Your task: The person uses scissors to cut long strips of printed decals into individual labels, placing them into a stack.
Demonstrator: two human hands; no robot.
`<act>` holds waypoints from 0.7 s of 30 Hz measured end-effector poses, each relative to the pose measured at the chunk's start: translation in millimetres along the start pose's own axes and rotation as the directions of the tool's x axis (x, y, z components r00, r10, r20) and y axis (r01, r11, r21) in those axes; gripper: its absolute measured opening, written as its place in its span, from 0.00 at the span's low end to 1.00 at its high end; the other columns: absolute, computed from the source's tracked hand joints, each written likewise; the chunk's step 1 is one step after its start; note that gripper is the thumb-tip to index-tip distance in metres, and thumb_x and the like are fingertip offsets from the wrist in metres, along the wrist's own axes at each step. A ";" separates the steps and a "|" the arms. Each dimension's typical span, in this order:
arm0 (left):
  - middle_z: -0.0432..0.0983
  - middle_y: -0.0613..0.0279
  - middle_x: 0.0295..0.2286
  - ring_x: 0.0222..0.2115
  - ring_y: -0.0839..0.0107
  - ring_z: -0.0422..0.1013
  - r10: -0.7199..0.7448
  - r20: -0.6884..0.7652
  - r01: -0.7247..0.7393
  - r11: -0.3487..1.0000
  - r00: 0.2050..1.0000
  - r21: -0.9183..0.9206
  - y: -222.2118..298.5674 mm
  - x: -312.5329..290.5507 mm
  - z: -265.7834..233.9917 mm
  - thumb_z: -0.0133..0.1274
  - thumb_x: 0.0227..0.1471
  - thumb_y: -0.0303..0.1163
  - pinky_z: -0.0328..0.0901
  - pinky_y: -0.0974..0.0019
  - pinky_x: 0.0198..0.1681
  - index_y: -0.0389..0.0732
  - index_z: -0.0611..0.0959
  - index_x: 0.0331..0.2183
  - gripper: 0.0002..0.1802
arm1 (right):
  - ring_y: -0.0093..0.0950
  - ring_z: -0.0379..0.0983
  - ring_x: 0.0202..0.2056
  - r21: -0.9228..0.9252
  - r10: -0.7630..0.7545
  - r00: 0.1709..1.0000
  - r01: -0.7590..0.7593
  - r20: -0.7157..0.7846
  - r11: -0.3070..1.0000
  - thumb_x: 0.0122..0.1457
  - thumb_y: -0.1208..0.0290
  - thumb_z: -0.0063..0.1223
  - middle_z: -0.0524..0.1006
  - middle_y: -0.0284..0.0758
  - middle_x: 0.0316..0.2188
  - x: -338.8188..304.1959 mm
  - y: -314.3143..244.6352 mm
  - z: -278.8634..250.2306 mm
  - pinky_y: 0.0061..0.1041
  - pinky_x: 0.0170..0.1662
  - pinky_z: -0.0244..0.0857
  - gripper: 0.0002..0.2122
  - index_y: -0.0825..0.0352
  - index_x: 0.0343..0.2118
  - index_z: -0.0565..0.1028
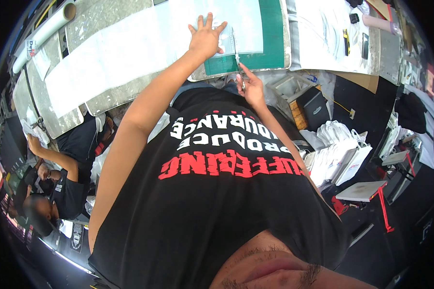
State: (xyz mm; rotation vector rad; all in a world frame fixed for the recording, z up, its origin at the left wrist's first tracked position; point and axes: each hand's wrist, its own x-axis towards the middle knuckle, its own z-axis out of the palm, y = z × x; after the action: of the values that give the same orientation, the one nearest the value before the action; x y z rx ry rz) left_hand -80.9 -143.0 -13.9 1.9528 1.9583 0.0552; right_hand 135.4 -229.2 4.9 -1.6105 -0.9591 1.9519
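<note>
The head fisheye looks down at both hands (206,42).

Grey table (89,31) with a green mat (274,41) and a long white sheet (111,62) on top

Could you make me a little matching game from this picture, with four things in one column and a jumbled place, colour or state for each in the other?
Things:
1. Left hand
2. Right hand
3. Mat
4. Roll

Clues:
A. Green, partly covered by the pale sheet
B. Holding the scissors
C. White, at the upper left of the picture
D. Spread out over the pale sheet

Right pairs: 1-D, 2-B, 3-A, 4-C
</note>
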 end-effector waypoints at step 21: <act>0.45 0.46 0.64 0.63 0.41 0.43 0.006 0.096 -0.004 1.000 0.995 -0.018 3.4 -0.7 -16.7 0.71 0.33 0.47 0.50 0.26 0.57 0.62 0.64 0.61 0.53 | 0.16 0.63 0.18 0.004 -0.453 0.890 0.454 -0.041 0.891 0.61 0.64 0.56 0.72 0.30 0.20 129.1 -166.4 23.6 0.14 0.20 0.55 0.23 0.65 0.57 0.68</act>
State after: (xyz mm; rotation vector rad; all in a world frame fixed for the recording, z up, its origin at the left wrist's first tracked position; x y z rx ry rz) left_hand -82.4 -139.7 2.8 1.9126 1.8855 -0.0199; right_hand 66.3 -32.6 43.4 -1.2646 -1.1791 1.5929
